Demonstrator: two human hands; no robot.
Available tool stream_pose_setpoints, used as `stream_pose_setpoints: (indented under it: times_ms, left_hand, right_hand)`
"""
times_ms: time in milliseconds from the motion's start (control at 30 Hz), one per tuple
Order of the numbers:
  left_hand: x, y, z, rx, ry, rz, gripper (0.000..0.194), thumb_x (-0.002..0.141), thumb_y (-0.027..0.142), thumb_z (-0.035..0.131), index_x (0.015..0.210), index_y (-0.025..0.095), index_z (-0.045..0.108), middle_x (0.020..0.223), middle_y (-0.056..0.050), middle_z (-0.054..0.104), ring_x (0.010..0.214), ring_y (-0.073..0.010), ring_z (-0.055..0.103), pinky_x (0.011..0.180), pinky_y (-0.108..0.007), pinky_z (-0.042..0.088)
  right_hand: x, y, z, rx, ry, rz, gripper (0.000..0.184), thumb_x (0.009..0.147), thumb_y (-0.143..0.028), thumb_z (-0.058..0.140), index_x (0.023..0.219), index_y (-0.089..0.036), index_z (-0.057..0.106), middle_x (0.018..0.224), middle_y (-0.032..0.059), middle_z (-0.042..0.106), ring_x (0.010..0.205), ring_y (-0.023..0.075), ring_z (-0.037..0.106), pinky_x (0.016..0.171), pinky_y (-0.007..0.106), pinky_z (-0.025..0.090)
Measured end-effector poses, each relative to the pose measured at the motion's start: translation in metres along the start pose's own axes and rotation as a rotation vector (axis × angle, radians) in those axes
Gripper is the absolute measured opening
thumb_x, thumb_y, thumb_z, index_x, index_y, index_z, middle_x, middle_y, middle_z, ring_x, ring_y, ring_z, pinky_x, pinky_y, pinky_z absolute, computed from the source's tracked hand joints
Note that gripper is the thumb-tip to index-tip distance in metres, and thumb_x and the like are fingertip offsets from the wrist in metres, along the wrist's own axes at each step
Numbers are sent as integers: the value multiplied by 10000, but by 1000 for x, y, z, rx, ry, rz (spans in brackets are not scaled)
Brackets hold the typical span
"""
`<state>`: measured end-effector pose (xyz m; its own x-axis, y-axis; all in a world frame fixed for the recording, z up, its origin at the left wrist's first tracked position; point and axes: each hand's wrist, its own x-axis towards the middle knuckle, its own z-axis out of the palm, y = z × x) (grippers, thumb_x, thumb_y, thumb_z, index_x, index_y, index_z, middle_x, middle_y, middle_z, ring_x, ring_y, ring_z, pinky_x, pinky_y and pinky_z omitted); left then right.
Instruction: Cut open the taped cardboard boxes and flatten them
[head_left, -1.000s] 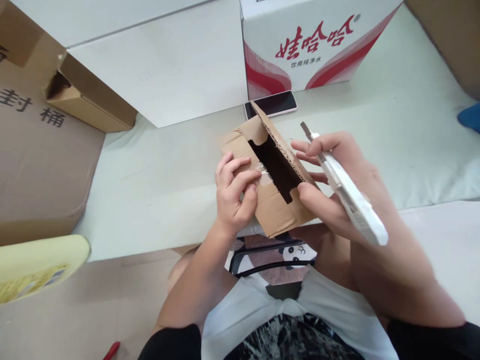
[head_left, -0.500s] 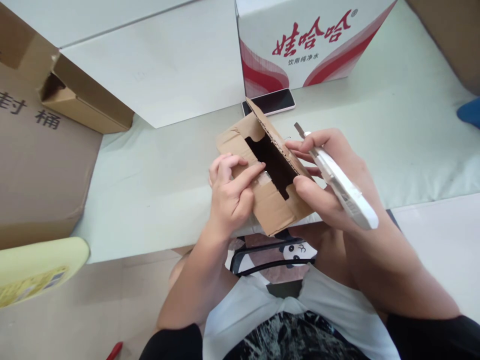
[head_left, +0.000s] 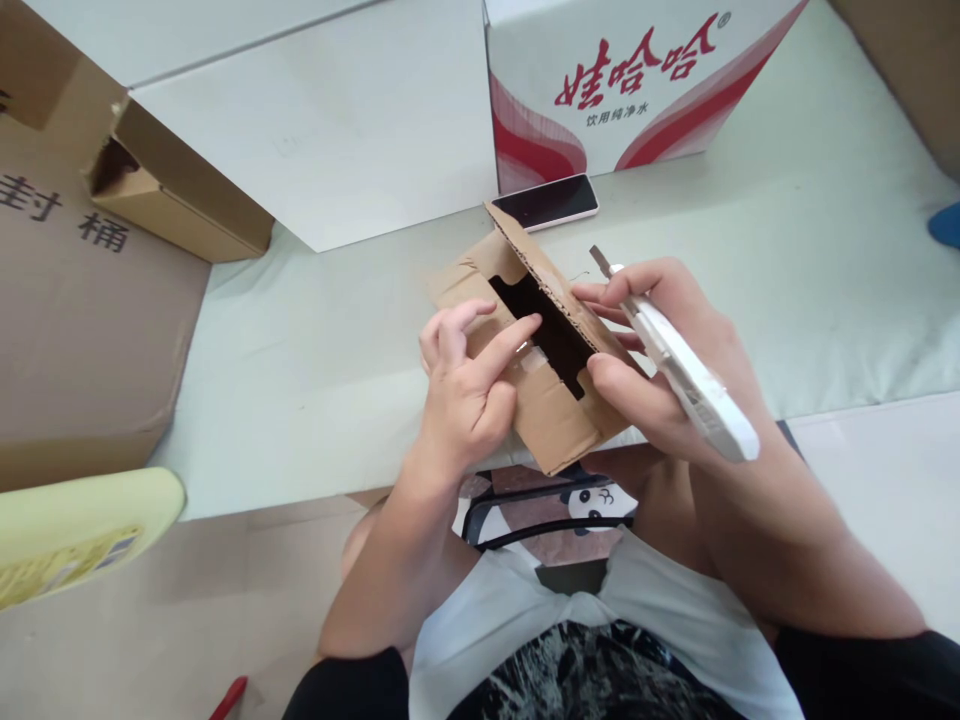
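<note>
A small brown cardboard box (head_left: 561, 425) is tilted at the table's front edge, one flap raised and its inside dark. My right hand (head_left: 675, 350) grips a white utility knife (head_left: 686, 385), blade out and pointing up and left. Its thumb and fingertips also pinch the raised flap (head_left: 551, 285). My left hand (head_left: 469, 385) lies over the box's left side with the fingers apart. Its index finger stretches across the edge of the opening, beside a piece of clear tape (head_left: 532, 358). The box's underside is hidden.
Behind the box a phone (head_left: 551, 202) lies against a white-and-red carton (head_left: 615, 110). A large white box (head_left: 322, 130) stands at the back left. Big brown cartons (head_left: 90, 340) fill the left side, with a yellow container (head_left: 82, 530) in front. Pale green cloth (head_left: 315, 380) covers the table.
My left index finger has lifted slightly and shifted right, off the tape edge. The raised flap has tipped a little. My right hand keeps its hold on the knife and flap.
</note>
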<state>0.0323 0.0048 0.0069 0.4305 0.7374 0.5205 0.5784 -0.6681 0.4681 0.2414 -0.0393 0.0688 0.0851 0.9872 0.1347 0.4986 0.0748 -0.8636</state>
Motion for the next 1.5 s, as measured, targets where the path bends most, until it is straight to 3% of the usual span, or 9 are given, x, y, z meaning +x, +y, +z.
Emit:
stream_pose_setpoints:
  times_ms: [267,500,700,900,1067,1233,1400,1500]
  left_hand:
    - [0,-1,5,22,42,43,377,948,238,429,1070,307,779,1474,-78,443,1411,-362,343,1224,-609,313]
    - [2,1,8,-10,45,106,526,930,145,420,1365,335,647,1479,-92,428,1413,-299,396,1250,-546,300]
    - [3,4,7,-19,27,113,363,908,127,486,1051,315,762,1487,-75,406,1443,-320,359,1236,-561,310]
    - [2,0,9,-57,133,60,450,865,165,504,1284,283,620,1402,-111,480,1355,-301,471,1184,-521,392]
    - [2,-2,10,-27,143,-13,246,860,246,540,1062,264,678,1385,-109,492,1335,-329,479,1168,-527,388]
    - [2,-4,11,-29,157,-8,385,855,307,527,1231,266,597,1365,-124,508,1312,-328,496,1152,-535,399]
    - [4,-5,10,0,142,6,279,859,285,524,1102,268,658,1328,-116,551,1290,-327,516,1140,-520,395]
    - [5,-8,9,-8,156,19,390,880,356,520,1252,256,575,1267,-120,608,1243,-326,551,1132,-523,400]
  right_hand:
    - [0,1,2,5,-8,-11,382,791,-256,708,1161,-290,621,1058,47,768,1026,284,749,829,395,607]
    - [2,6,0,32,-36,-18,405,786,-239,692,1178,-285,603,1105,57,742,1131,309,713,901,454,595]
    - [3,9,1,32,-37,-14,417,792,-238,684,1196,-291,597,1063,50,741,1093,299,716,879,457,601]
    - [2,10,1,21,-29,-19,419,790,-250,696,1194,-292,593,1089,52,741,1087,300,720,872,453,605]
    - [3,8,1,13,-18,-26,394,778,-244,704,1155,-283,595,1127,64,738,1081,305,725,868,461,605]
    - [4,7,1,10,-16,-29,396,779,-247,701,1157,-281,589,1086,58,743,1070,300,725,850,447,607]
    - [4,9,1,31,-33,-16,417,781,-252,701,1182,-289,594,1077,51,749,1055,298,724,839,447,610]
    - [4,9,0,38,-34,-9,413,772,-244,700,1170,-281,596,1106,57,749,1071,300,721,848,447,610]
